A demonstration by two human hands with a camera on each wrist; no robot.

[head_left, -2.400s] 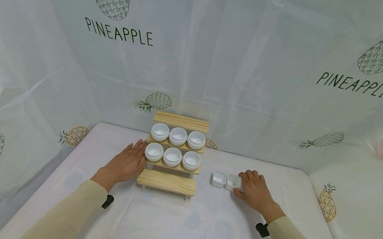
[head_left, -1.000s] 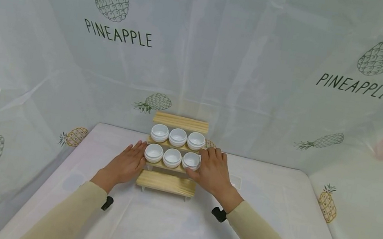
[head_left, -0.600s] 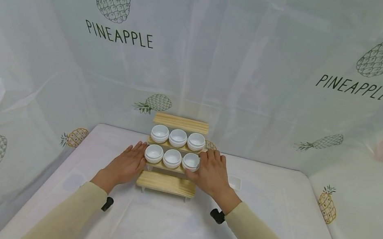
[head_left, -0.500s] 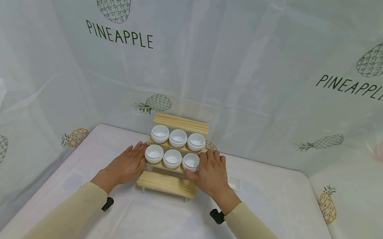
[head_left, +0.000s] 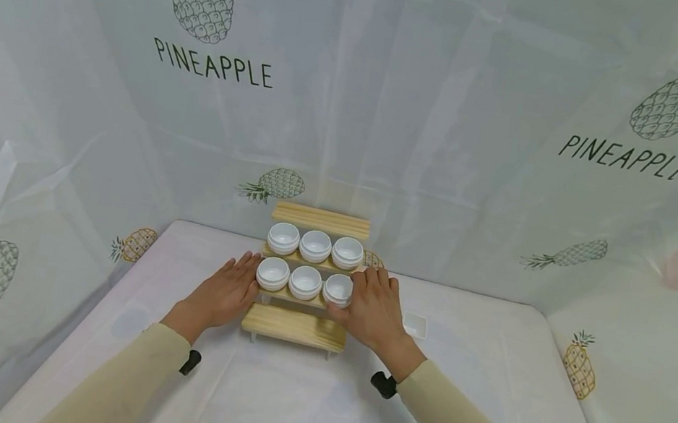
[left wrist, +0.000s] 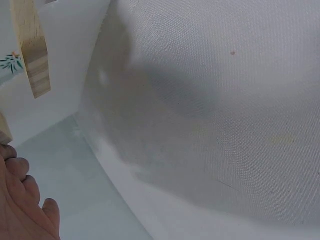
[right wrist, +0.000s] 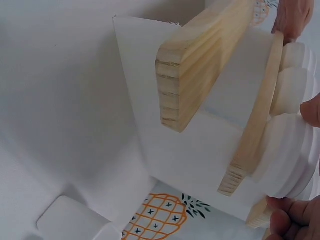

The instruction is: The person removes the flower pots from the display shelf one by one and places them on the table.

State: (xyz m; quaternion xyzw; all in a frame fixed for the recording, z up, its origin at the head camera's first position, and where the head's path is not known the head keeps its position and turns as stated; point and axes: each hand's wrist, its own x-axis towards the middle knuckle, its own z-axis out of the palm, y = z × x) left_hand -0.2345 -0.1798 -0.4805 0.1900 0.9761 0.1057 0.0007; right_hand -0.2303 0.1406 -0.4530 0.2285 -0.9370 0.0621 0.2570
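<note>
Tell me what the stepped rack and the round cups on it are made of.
The rack looks like pale unfinished wood: growth lines show on the cut ends in the right wrist view. The cups look like white plastic or glazed ceramic, smooth with ridged sides; the pictures leave open which.

White square dish [head_left: 415, 323] on tablecloth [head_left: 296, 410]

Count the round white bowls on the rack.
6. Three on the upper occupied shelf, three on the shelf below; the right hand touches the last. None seems hidden.
</note>
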